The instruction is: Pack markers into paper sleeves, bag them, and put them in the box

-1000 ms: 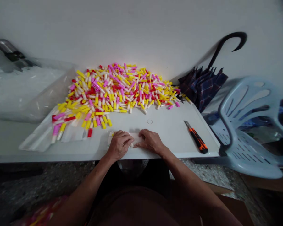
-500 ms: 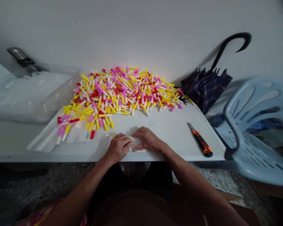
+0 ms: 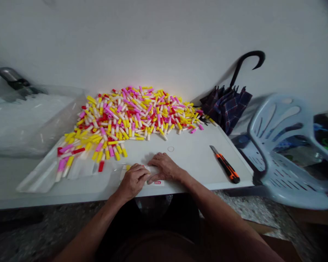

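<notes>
Near the front edge of the white table, a small flat white packet with red print (image 3: 157, 182) lies under both my hands. A sliver of clear plastic and a bit of yellow show at its left end. My left hand (image 3: 133, 181) is closed, its thumb and forefinger pinched on the packet's middle. Curled over the right part, my right hand (image 3: 165, 168) presses fingers and thumb together on the packet. My fingers hide much of it, so what is inside cannot be made out. A thin ring like a rubber band (image 3: 171, 149) lies just beyond my right hand.
A large heap of small white tubes with yellow, pink and red ends (image 3: 136, 114) covers the back. Clear plastic bags (image 3: 38, 123) are at left. An orange-black utility knife (image 3: 226, 167) lies at right, blade out, near an umbrella (image 3: 226, 107) and a grey-blue chair (image 3: 284, 145).
The camera view has shifted, so the table appears lower and further left. More of the packet's red print shows below my right hand. Both hands stay at the packet.
</notes>
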A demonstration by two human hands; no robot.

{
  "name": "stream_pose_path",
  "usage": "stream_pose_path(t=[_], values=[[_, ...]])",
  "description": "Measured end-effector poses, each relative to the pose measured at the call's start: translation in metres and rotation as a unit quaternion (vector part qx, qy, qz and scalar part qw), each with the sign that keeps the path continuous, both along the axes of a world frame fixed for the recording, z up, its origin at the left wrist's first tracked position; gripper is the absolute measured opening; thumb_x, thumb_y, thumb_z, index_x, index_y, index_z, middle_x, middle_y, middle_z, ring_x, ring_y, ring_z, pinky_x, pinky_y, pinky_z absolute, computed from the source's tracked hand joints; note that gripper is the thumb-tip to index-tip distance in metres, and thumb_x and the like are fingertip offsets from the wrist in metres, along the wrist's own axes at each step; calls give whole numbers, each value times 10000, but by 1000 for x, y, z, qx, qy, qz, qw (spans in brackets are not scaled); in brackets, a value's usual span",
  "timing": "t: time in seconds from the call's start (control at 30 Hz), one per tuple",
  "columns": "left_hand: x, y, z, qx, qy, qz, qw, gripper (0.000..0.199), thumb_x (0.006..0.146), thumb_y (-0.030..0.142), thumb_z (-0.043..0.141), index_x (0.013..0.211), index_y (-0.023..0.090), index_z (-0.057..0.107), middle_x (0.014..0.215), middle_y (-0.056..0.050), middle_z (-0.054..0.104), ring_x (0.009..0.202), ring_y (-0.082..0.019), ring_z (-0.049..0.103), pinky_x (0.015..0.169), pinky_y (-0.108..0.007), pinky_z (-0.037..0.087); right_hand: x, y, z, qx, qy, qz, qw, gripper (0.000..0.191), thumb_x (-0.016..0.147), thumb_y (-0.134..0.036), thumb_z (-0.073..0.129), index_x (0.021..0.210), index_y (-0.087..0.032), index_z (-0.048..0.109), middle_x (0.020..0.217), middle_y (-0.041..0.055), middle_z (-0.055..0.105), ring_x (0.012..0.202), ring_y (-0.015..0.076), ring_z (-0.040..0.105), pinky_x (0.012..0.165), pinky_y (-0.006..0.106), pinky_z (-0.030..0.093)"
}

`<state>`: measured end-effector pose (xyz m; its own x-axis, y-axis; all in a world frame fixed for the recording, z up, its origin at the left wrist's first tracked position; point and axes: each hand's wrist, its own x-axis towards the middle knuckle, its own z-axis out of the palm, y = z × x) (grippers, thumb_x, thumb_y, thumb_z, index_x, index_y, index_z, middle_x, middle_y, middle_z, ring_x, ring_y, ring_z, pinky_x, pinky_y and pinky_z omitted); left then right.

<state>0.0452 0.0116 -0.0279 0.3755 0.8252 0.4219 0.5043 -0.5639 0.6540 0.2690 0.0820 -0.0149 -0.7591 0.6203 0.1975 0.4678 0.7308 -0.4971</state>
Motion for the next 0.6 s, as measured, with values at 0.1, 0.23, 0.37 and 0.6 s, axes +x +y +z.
stream_pose_path(t=[0.1, 0.23, 0.37, 0.6], values=[[3, 1, -4, -3, 15, 72, 997, 193, 1032, 242, 574, 896, 211, 707, 882, -38, 686, 891, -212, 597, 850, -365, 463, 20, 27, 8, -55, 61, -103, 991, 419, 923, -491, 764, 1201, -182, 719, 1046, 79, 721, 896, 202, 638, 815, 303, 454], [11, 2, -8, 1, 4, 142, 990, 185, 1030, 271, 584, 894, 216, 697, 881, -29, 675, 895, -218, 594, 844, -371, 458, 32, 71, 13, -24, -2, -371, 928, 263, 994, -373, 640, 1118, -161, 735, 1033, 100, 722, 890, 207, 639, 800, 295, 443], [16, 1, -8, 10, -36, 162, 986, 189, 1036, 283, 585, 888, 218, 683, 884, -23, 673, 896, -208, 596, 836, -355, 464, 25, 92, 12, -36, -50, -386, 920, 224, 951, -361, 662, 1012, -164, 750, 1059, 119, 722, 900, 225, 633, 753, 291, 417], [15, -4, -9, 25, -88, 155, 984, 171, 1040, 274, 579, 924, 217, 692, 913, -35, 676, 920, -201, 614, 851, -350, 493, 58, 41, 50, -55, -40, -301, 951, 207, 938, -328, 618, 912, -163, 740, 828, 48, 726, 732, 166, 610, 695, 265, 407]])
